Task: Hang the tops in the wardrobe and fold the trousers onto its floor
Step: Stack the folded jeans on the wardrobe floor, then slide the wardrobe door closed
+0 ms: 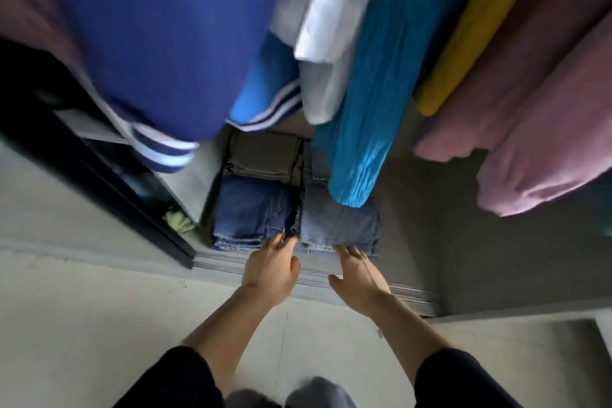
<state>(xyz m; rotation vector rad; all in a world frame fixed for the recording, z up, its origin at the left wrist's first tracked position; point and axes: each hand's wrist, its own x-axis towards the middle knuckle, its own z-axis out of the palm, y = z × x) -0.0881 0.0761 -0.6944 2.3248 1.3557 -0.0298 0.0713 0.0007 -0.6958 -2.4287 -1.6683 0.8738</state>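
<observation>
Both arms reach down — left hand (271, 267) and right hand (359, 276), grips released, fingertips (343, 250) touching the near edge of the folded pale jeans (341, 225).

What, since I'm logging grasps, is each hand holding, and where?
Right hand: nothing, straight fingers touch the near edge of the lighter folded jeans. Left hand at their near-left corner: grip unclear.

The turquoise top (361, 129) hangs lowest and overlaps the lighter folded jeans (341, 225) from above — only their near edge is open to a hand. Right of them the wardrobe floor (430, 219) lies bare under the pink tops (530, 129). On the left, the dark jeans (248, 209) lie just beside the side wall (192, 182).
</observation>
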